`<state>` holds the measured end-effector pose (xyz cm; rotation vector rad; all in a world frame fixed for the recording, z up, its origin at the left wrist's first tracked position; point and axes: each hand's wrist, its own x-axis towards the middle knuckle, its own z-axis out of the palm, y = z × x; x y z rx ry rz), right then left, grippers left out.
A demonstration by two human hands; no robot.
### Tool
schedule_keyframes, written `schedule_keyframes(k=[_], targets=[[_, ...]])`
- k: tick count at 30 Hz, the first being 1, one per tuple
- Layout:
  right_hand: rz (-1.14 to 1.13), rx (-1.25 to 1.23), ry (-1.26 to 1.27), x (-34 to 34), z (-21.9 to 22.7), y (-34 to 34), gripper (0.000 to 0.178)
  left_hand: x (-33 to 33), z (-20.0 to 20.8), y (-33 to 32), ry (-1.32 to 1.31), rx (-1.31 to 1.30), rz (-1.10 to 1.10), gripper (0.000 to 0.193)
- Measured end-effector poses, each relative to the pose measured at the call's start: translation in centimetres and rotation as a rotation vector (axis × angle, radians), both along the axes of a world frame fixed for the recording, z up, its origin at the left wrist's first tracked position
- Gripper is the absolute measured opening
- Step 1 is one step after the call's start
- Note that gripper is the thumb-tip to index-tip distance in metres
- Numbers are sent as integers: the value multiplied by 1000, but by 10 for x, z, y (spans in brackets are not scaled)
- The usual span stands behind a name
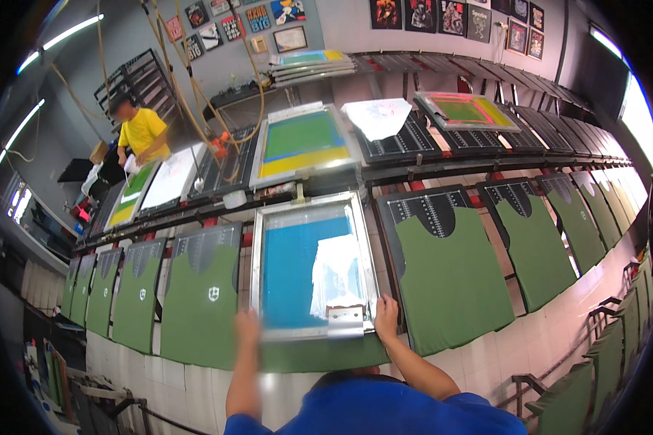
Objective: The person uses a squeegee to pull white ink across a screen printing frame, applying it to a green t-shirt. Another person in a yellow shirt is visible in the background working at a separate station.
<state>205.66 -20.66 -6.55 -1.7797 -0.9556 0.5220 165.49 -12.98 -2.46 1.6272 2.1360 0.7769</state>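
right hand [387, 315] grasps the shiny rectangular metal frame [257, 254] around flat blue mesh [286, 268]; left hand [247, 326], blurred beside it, grip unclear.

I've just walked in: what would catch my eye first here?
Most likely the big metal-framed blue screen at the centre, held near its lower corners by the left hand and right hand. Green garment pieces on dark boards line up to either side, and a yellow-shirted person stands at the upper left.
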Motion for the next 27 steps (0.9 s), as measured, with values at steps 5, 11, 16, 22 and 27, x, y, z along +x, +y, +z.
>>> schedule_keyframes(k=[5, 11, 16, 22, 27], targets=[[4, -24, 51, -8, -1, 8, 41, -25, -9, 8, -197, -183, -155, 44], [27, -48, 225, 4, -10, 3, 43, 14, 36, -3, -122, -154, -37, 39], [111, -41, 377, 38, 12, -13, 43, 13, 22, -18, -190, -156, -29, 36], [35, 8, 535, 175, 28, -82, 37, 141, 18, -77, -459, -99, 40, 40], [-42, -26, 468, 339, 30, -113, 37, 303, 2, -84, -679, -96, -25, 40]])
